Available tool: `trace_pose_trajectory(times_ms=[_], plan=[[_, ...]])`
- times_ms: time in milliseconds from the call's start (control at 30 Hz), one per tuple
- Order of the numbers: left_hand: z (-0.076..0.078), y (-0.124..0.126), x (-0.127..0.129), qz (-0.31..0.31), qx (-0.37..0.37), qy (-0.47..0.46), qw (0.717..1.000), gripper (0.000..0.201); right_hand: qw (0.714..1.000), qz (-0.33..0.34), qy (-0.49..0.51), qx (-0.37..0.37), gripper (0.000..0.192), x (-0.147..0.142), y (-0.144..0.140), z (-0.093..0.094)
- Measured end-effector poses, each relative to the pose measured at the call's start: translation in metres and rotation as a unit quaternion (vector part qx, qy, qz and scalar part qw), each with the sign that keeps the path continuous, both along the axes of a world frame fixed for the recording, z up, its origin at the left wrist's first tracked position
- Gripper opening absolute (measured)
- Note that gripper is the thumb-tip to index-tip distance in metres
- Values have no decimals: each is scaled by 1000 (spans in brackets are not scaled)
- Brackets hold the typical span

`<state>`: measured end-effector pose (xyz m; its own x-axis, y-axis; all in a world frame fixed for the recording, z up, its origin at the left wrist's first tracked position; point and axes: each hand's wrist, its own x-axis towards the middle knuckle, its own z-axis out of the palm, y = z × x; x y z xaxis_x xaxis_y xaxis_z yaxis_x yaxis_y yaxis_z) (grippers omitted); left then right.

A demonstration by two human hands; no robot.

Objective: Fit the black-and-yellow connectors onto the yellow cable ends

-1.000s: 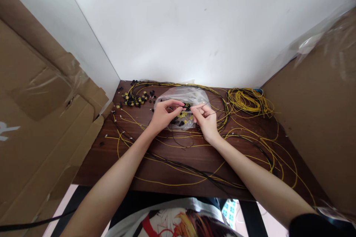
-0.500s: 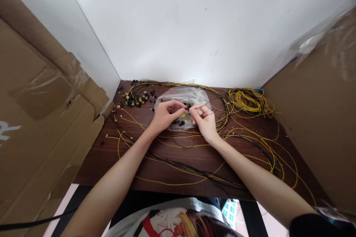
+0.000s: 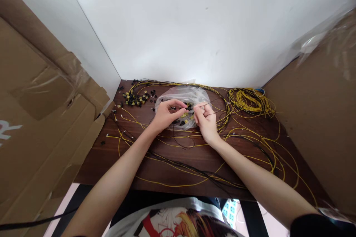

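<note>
Both hands over the open bag, thin wire in the right

Head view. A clear bag (image 3: 172, 94) lies at the back centre of the table, with small black and yellow parts (image 3: 183, 115) in it. Right hand (image 3: 207, 120): thumb and forefinger pinch a thin black wire (image 3: 213, 101), whose free length trails off to the right. Left hand (image 3: 167, 114): thumb and forefinger curved toward each other just beside the right fingertips; cannot tell whether anything sits between them. Both hands partly cover the bag.

Around: left of the bag, a pile (image 3: 136, 99) of black and yellow parts, a few strays near it. A bundle (image 3: 222, 100) of yellow and black wires arcs behind the bag and down its right side. Further right, a yellow coil (image 3: 249, 102), a blue item (image 3: 260, 90) touching its back edge. Loose yellow wires and a black strand (image 3: 180, 163) cross the front, passing under the forearms.

Surface: table (image 3: 111, 163), dark brown, wood-grained. Room: white wall (image 3: 178, 26) behind; cardboard (image 3: 41, 118) hems in the left side, a second brown panel (image 3: 322, 107) the right, clear film (image 3: 308, 44) over its upper edge. Pale floor (image 3: 275, 222) below.
</note>
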<state>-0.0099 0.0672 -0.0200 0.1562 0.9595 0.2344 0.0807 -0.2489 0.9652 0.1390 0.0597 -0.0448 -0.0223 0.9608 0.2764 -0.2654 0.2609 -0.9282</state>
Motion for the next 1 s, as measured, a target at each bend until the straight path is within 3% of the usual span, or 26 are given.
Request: trace_pose_trajectory(times_ms=[300, 600, 1000], plan=[[1, 1, -2, 28, -3, -1, 1000, 18, 1000, -22, 5, 2, 22, 4, 4, 0], [-1, 1, -1, 4, -9, -3, 1000, 21, 997, -7, -80, 21, 22, 2, -1, 3], [-4, 2, -5, -15, 18, 4, 1000, 22, 998, -11, -55, 4, 20, 3, 0, 4]])
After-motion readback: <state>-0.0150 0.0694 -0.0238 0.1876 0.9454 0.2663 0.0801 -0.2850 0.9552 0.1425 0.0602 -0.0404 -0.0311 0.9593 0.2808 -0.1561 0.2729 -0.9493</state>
